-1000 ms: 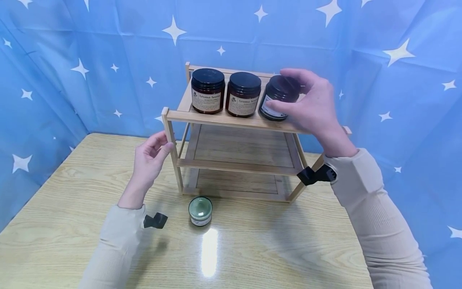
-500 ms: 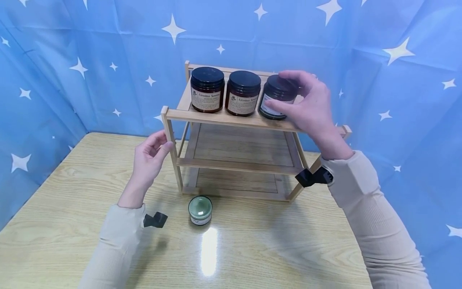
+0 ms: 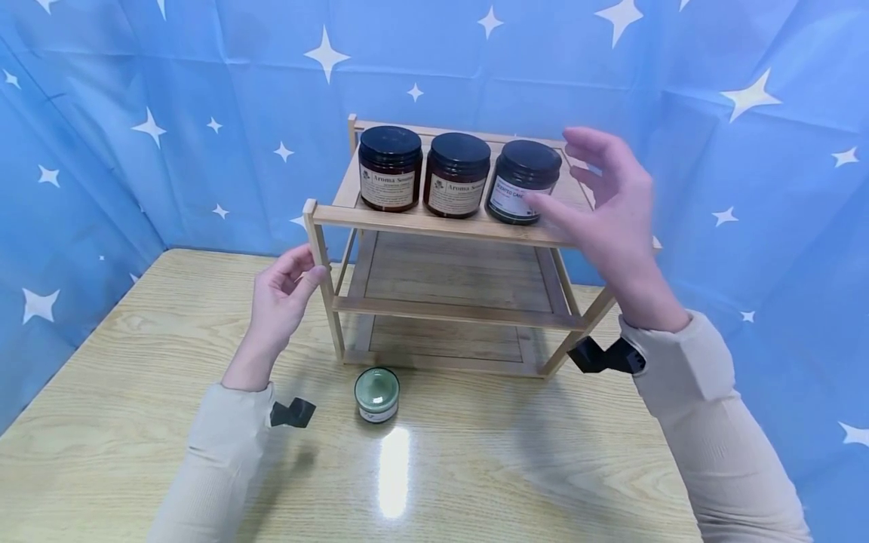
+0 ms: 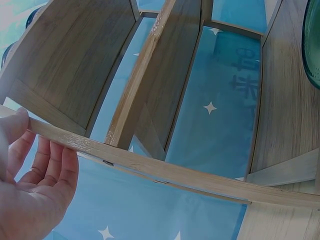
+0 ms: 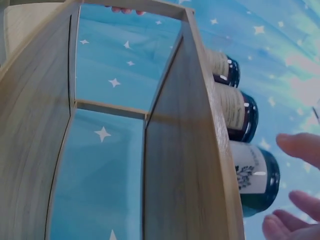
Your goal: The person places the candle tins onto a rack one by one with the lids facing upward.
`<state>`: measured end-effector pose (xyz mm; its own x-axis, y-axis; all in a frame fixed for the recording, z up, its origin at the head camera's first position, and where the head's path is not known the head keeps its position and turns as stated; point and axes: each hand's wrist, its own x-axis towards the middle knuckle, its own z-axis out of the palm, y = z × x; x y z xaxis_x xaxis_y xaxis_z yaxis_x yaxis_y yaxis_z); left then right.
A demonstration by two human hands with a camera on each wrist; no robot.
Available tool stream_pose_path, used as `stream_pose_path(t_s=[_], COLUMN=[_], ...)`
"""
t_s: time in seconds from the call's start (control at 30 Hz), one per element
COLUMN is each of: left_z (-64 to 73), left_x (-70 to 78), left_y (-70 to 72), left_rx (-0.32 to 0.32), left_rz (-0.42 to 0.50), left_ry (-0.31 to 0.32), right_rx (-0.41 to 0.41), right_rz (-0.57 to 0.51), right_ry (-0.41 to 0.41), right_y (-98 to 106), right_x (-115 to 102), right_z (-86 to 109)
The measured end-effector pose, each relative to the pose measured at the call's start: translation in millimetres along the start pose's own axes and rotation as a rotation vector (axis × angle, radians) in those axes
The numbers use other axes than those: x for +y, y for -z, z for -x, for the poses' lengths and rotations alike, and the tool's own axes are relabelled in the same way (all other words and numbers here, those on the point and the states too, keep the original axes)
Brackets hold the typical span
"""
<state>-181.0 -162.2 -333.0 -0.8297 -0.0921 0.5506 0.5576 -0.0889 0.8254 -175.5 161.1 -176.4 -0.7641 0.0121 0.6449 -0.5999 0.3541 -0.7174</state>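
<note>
Three dark candle jars with black lids stand in a row on the top shelf of a wooden rack (image 3: 451, 311). The left (image 3: 390, 170) and middle (image 3: 457, 177) jars are brown with cream labels. The right candle jar (image 3: 523, 185) is dark green with a white label. My right hand (image 3: 614, 215) is beside it, fingers spread; the right wrist view shows a gap between fingertips (image 5: 285, 140) and jar. My left hand (image 3: 280, 302) grips the rack's front left post, thumb in front and fingers behind in the left wrist view.
A small green candle jar (image 3: 377, 395) sits on the wood-grain table (image 3: 475, 467) just before the rack's lower left front. Blue curtains (image 3: 224, 90) with white stars hang close behind the rack and along both sides.
My right hand has let go of the right candle jar and drawn back to the right, its fingers spreading. The jar stays on the top shelf. My left hand has not moved.
</note>
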Motion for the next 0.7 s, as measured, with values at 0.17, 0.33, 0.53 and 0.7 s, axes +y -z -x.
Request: stream_pose_path(t_s=[0.17,0.33,0.53,0.7], left_z=[-0.1,0.0,0.1,0.0], left_x=[0.3,0.5,-0.4,0.4], left_y=[-0.2,-0.3,0.0,-0.3], left_rx=[-0.003,-0.003,0.002,0.007], left_rz=[0.002,0.007,-0.001,-0.005], left_ry=[-0.003,-0.009,-0.003,0.005], right_rx=[0.027,0.020,-0.005,-0.075], right_rz=[-0.054,-0.113,-0.170,-0.181], right_ry=[0.060,0.119,0.176,0.201], right_y=[-1,-4,-5,-8], right_x=[-3,-2,3,7], right_z=[13.6,26.2,43.9,60.8])
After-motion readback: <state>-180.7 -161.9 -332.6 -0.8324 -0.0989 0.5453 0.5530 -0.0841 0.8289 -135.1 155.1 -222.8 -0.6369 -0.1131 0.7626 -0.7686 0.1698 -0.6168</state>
